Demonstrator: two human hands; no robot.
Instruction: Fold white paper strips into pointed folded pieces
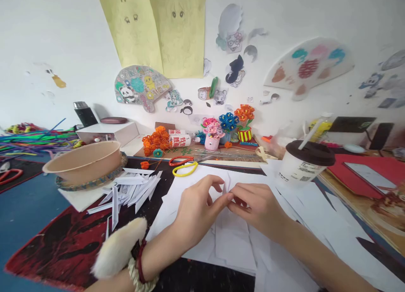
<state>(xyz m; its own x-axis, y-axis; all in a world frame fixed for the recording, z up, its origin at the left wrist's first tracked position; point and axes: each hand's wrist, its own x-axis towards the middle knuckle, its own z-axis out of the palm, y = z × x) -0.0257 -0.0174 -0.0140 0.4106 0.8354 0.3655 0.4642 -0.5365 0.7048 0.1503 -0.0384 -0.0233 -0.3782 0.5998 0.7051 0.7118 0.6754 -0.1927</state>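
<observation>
Between my fingertips I hold a small folded piece of white paper (226, 183), raised a little above the sheets. My left hand (196, 210) pinches it with thumb and bent index finger. From the other side my right hand (259, 202) grips it, its fingers curled and meeting the left thumb. Much of the piece is hidden behind the fingers. Under both hands lie white paper sheets (234, 245). To the left is a loose pile of folded paper strips (134, 186). Scissors with yellow and red handles (185, 169) lie just beyond my left hand.
A tan basin (85, 163) stands at the left, with bundled coloured stems (34, 138) behind it. A lidded cup with a straw (299, 163) stands right of my hands. Handmade flowers (213, 132) line the wall side. A phone (368, 178) lies on something red at the right.
</observation>
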